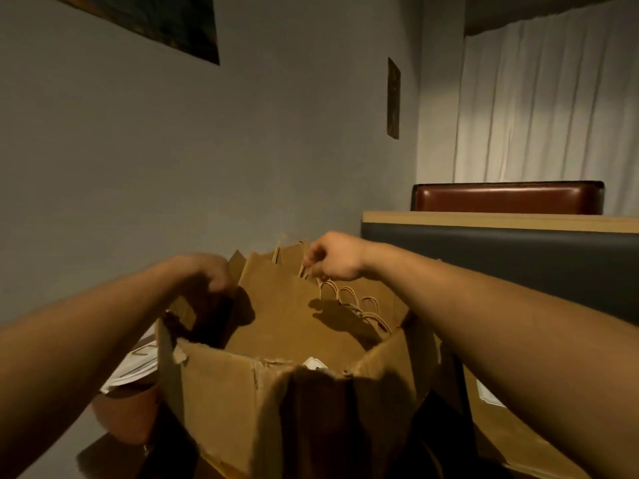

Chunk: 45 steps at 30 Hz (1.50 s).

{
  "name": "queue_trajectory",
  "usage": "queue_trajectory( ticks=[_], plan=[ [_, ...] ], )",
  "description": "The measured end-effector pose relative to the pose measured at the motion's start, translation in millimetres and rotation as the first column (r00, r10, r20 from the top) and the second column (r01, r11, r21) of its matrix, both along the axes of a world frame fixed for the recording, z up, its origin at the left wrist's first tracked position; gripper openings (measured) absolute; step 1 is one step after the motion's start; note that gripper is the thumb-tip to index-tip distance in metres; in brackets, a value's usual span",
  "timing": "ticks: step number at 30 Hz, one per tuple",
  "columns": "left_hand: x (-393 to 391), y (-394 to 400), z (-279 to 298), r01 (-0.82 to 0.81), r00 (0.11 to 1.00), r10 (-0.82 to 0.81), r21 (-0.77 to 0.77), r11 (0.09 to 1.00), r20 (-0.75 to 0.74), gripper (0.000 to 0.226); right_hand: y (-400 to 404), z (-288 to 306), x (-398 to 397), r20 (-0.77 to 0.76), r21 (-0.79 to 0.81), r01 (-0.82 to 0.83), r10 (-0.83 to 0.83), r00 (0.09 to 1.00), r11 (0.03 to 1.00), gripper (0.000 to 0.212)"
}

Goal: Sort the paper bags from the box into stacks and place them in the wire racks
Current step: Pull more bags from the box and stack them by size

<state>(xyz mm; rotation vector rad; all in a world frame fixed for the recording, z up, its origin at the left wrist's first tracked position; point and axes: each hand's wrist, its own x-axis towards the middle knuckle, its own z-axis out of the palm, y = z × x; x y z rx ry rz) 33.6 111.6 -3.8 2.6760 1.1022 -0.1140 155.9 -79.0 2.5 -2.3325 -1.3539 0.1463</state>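
Observation:
An open, worn cardboard box (242, 392) stands in front of me, holding several flat brown paper bags (287, 305) with twisted paper handles (345, 295). My right hand (335, 257) reaches over the far right side of the box and pinches the handles at the top of the bags. My left hand (211, 274) curls round the left edge of the same bags at the box's far left, in shadow. The bags lean upright toward the back of the box. No wire racks are in view.
A grey wall rises behind the box. A booth back with a wooden ledge (501, 221) and a red cushion (508, 198) stands to the right. White papers (138, 368) lie left of the box, above a reddish-brown seat (128, 413). Another flat brown piece (511, 437) lies at the lower right.

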Motion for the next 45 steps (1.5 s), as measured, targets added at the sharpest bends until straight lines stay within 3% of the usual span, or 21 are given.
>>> queue_trajectory(
  ticks=[3, 6, 9, 11, 14, 15, 18, 20, 22, 24, 26, 28, 31, 34, 38, 40, 43, 45],
  plan=[
    [21, 24, -23, 0.008, 0.994, -0.019, -0.109, 0.994, -0.106, 0.024, 31, -22, 31, -0.096, -0.367, 0.022, -0.061, 0.993, 0.930, 0.031],
    [41, 20, -37, 0.030, 0.999, -0.024, -0.378, 0.925, 0.022, 0.032, 49, -41, 64, 0.005, -0.655, 0.085, -0.109, 0.994, 0.751, 0.041],
    [58, 12, -47, 0.163, 0.981, -0.103, -0.411, 0.897, 0.165, 0.037, 54, -60, 89, 0.022, -0.822, 0.085, -0.118, 0.993, 0.562, 0.051],
    [64, 8, -57, 0.197, 0.980, -0.187, -0.485, 0.852, 0.070, 0.034, 51, -73, 96, -0.001, -0.864, 0.057, -0.114, 0.994, 0.501, 0.061],
    [64, 8, -71, 0.215, 0.937, -0.317, -0.472, 0.855, -0.147, 0.005, 50, -94, 102, -0.141, -0.823, -0.042, -0.132, 0.981, 0.567, 0.066],
    [63, 8, -71, 0.251, 0.928, -0.343, -0.436, 0.864, -0.144, 0.011, 52, -101, 106, -0.240, -0.800, -0.112, -0.143, 0.960, 0.589, 0.074],
    [63, 15, -66, 0.340, 0.934, -0.356, -0.315, 0.886, 0.005, 0.019, 52, -101, 112, -0.323, -0.705, -0.140, -0.139, 0.936, 0.696, 0.081],
    [63, 18, -60, 0.319, 0.947, -0.288, -0.359, 0.877, 0.140, 0.011, 52, -95, 115, -0.300, -0.563, -0.062, -0.134, 0.945, 0.824, 0.062],
    [63, 18, -58, 0.286, 0.952, -0.233, -0.308, 0.907, 0.197, 0.009, 51, -93, 118, -0.366, -0.397, 0.006, -0.165, 0.916, 0.918, 0.051],
    [64, 18, -59, 0.220, 0.970, -0.193, -0.198, 0.955, 0.148, 0.017, 53, -95, 112, -0.325, -0.424, 0.016, -0.169, 0.931, 0.905, 0.046],
    [64, 13, -63, 0.203, 0.979, -0.201, -0.115, 0.972, 0.035, 0.013, 54, -99, 107, -0.137, -0.580, 0.033, -0.138, 0.981, 0.814, 0.051],
    [66, 10, -67, 0.249, 0.967, -0.244, 0.070, 0.966, -0.079, 0.011, 54, -99, 105, 0.025, -0.659, 0.105, -0.118, 0.993, 0.745, 0.050],
    [68, 7, -67, 0.292, 0.952, -0.260, 0.233, 0.928, -0.160, 0.010, 49, -98, 107, 0.051, -0.669, 0.119, -0.115, 0.992, 0.734, 0.049],
    [69, 9, -66, 0.299, 0.935, -0.273, 0.089, 0.950, -0.227, 0.022, 48, -98, 105, 0.082, -0.645, 0.121, -0.088, 0.993, 0.755, 0.044],
    [64, 16, -61, 0.272, 0.959, -0.279, -0.132, 0.953, -0.039, 0.018, 47, -99, 101, 0.169, -0.655, 0.147, -0.047, 0.985, 0.741, 0.047],
    [63, 18, -62, 0.270, 0.963, -0.267, -0.173, 0.947, 0.040, 0.018, 47, -99, 101, 0.162, -0.663, 0.151, -0.056, 0.985, 0.733, 0.049],
    [61, 14, -61, 0.265, 0.957, -0.284, -0.229, 0.937, -0.053, 0.005, 46, -98, 99, 0.147, -0.668, 0.137, -0.050, 0.988, 0.731, 0.050],
    [60, 12, -60, 0.258, 0.959, -0.276, -0.216, 0.942, -0.056, 0.009, 47, -97, 97, 0.080, -0.646, 0.103, -0.067, 0.995, 0.757, 0.046]
  ],
)
